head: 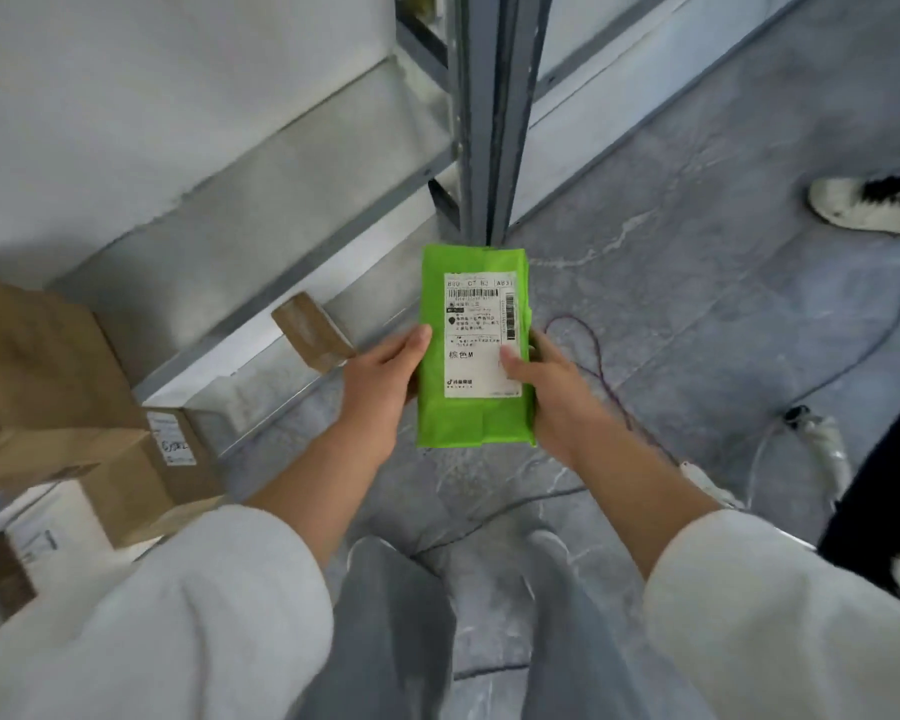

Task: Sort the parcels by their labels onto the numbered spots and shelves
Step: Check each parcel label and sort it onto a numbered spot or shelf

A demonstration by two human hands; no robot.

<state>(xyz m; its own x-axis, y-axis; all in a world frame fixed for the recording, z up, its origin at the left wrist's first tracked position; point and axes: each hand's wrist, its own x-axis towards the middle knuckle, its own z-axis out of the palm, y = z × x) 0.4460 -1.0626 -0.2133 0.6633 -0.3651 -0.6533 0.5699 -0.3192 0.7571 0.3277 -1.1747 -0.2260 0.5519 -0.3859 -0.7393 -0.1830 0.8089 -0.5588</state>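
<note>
A bright green soft parcel [463, 423] with a white shipping label [476, 314] facing up is held in front of me over the floor. My left hand [380, 371] grips its left edge, thumb on top. My right hand [552, 381] grips its right edge, thumb pressed on the label. The label's small print is too blurred to read.
A grey metal shelf unit [292, 163] runs along the left with an upright post [489, 116] just beyond the parcel. Brown cardboard boxes [63, 407] sit at the left; a small brown box [310, 337] lies by the shelf. Cables [593, 350] cross the floor. Another person's shoe [868, 202] is at right.
</note>
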